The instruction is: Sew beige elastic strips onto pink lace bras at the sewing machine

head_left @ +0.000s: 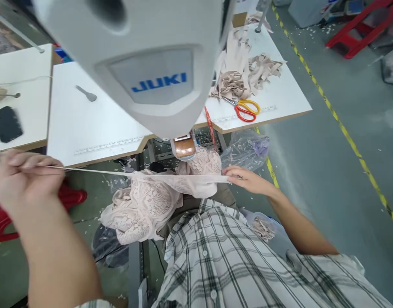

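Note:
My left hand (21,179) is closed in a pinch on the end of a thin pale elastic strip (96,172), pulled taut out to the left. The strip runs right into a beige lace garment (145,205) that hangs in my lap under the head of a white JUKI sewing machine (145,64). My right hand (248,179) grips the garment's edge at the right, fingers closed on the fabric. The machine's foot area (183,147) sits just above the lace.
A white table (87,128) holds the machine, with a pile of beige fabric strips (244,72) and red-and-yellow scissors (246,109). A black phone (6,124) lies on a table at the left. A clear plastic bag (248,147) hangs at the right. Yellow floor tape (344,128) runs along the aisle.

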`<state>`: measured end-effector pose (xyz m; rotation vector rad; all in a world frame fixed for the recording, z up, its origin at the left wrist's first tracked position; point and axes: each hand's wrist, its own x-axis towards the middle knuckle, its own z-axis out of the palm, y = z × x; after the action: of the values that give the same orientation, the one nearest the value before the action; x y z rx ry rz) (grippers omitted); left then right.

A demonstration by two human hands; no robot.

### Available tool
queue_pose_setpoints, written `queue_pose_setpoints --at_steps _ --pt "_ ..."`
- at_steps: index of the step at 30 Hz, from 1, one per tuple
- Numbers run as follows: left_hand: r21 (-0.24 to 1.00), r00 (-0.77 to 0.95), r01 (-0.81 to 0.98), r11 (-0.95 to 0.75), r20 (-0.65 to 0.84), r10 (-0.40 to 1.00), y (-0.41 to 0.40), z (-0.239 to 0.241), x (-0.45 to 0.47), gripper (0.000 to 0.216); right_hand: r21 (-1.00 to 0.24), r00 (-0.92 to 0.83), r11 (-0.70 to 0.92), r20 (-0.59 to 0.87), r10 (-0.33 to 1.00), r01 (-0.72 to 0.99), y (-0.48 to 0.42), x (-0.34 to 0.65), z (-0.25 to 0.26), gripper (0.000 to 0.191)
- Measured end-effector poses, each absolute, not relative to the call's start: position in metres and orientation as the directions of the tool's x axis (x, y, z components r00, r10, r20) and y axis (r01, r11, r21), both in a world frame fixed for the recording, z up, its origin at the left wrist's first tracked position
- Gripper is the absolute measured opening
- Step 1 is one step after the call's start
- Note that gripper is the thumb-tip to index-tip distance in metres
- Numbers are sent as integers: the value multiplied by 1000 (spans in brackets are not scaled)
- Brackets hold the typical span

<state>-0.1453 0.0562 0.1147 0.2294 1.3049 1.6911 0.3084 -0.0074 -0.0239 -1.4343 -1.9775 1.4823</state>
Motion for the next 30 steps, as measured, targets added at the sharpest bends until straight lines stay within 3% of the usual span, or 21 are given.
queue_pose_setpoints --at_steps 2,5,7,9,12,14,16,18,21,25,27,30 --pt "802 -508 -595 -50 -328 796 54 106 -151 50 -838 -344 -123 -346 873 531 -12 307 -27 44" --pt "792 -453 -606 73 -420 787 46 87 -150 49 -895 195 -184 -112 974 406 -14 295 -38 36" --pt "789 -407 -601 123 -436 803 41 73 -139 40 -948 505 -96 74 860 303 -14 282 -43 43" --pt "797 -257 -563 219 -420 870 35 60 -117 30 -962 591 -21 150 792 271 -14 264 -40 52" --pt "860 -90 -415 297 -363 927 22 48 -71 22 -945 394 -13 125 911 328 -12 238 -22 47" --pt "892 -22 -315 323 -348 937 14 44 -43 25 -941 66 -7 16 998 339 -5 222 -8 37" --pt "914 29 -208 348 -350 936 6 42 -20 26 -956 -281 -10 -96 955 292 3 211 5 32" --pt "944 76 -24 329 -327 942 0 41 -5 23 -967 -466 -18 -138 874 253 12 204 14 33" --pt "934 155 313 174 -232 960 -6 42 7 20 -965 -516 -3 -143 845 263 21 200 24 38" --pt "852 291 523 4 -183 939 -3 41 8 22 -935 -572 63 -158 805 348 30 204 30 24" --pt "821 340 570 -35 -196 920 -1 35 6 22 -907 -620 114 -182 763 406 35 209 27 17" --pt "901 172 427 70 -157 972 -7 17 6 13 -885 -512 67 -203 835 460 41 217 9 16"
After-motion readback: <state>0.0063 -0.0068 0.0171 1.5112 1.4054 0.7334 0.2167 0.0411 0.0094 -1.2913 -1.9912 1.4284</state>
